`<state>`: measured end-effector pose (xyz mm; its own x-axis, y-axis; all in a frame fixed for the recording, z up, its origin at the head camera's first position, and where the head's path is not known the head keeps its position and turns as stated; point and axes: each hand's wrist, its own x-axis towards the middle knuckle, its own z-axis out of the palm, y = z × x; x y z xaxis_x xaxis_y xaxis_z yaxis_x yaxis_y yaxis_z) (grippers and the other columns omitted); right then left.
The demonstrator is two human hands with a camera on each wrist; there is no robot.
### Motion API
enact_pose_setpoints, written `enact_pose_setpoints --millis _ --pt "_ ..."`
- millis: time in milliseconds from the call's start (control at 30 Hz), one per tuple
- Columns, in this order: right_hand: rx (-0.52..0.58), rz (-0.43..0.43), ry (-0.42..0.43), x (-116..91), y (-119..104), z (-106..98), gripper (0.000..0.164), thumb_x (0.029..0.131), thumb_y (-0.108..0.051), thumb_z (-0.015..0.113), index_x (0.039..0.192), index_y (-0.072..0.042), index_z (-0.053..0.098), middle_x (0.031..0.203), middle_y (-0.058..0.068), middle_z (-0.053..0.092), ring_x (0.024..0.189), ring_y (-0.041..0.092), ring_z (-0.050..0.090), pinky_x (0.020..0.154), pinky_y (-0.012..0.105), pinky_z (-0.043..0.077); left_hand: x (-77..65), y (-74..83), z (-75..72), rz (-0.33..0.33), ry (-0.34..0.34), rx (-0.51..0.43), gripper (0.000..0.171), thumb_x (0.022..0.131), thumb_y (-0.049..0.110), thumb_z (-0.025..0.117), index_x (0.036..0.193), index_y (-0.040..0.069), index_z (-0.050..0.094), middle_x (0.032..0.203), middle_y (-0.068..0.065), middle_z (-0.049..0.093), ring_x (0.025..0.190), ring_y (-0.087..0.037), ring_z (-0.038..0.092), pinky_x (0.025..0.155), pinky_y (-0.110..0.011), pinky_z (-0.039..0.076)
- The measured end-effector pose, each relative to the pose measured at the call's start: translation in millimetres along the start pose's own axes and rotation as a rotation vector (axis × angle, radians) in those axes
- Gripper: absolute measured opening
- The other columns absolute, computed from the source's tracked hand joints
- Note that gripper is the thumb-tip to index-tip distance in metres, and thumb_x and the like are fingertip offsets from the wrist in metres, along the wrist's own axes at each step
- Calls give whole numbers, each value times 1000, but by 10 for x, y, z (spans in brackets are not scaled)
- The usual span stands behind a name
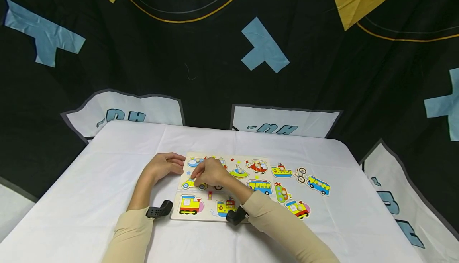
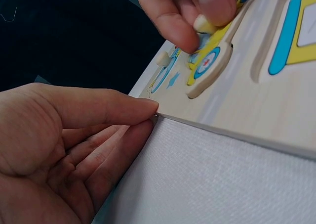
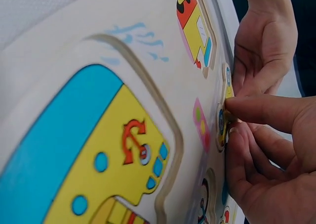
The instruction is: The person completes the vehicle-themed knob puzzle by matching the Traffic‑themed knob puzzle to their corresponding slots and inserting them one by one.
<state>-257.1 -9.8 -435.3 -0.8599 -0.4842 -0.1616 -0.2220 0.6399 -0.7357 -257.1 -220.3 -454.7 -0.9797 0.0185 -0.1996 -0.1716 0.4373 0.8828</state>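
A wooden peg puzzle board [image 1: 209,212] with printed vehicles lies flat on the white table. At its left edge, my left hand [image 1: 163,167] pinches the rim between thumb and finger, as the left wrist view shows. My right hand [image 1: 214,173] reaches over the board and pinches the pale knob [image 2: 202,24] of a yellow car piece [image 2: 207,62]. The car sits at its outline, with its near edge standing proud of the board in the left wrist view. Above it on the board is a blue vehicle piece [image 1: 194,161], its knob visible.
Loose pieces lie right of the board: a ship [image 1: 281,171], a bicycle [image 1: 300,174], a bus [image 1: 318,185], a green-and-yellow piece [image 1: 281,193] and a train [image 1: 298,209]. On the board are a train recess [image 1: 191,205], a bus picture [image 1: 259,186] and a helicopter [image 1: 256,166].
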Motion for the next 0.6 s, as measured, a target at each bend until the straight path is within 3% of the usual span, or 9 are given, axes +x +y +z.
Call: enact_pose_setpoints --millis 600 --pt "37 -28 -35 -19 52 -50 16 75 -13 87 89 -15 81 75 -10 72 72 1 60 69 17 44 -18 20 11 -9 7 13 47 80 8 78 125 3 68 105 -8 75 86 -12 66 78 -26 53"
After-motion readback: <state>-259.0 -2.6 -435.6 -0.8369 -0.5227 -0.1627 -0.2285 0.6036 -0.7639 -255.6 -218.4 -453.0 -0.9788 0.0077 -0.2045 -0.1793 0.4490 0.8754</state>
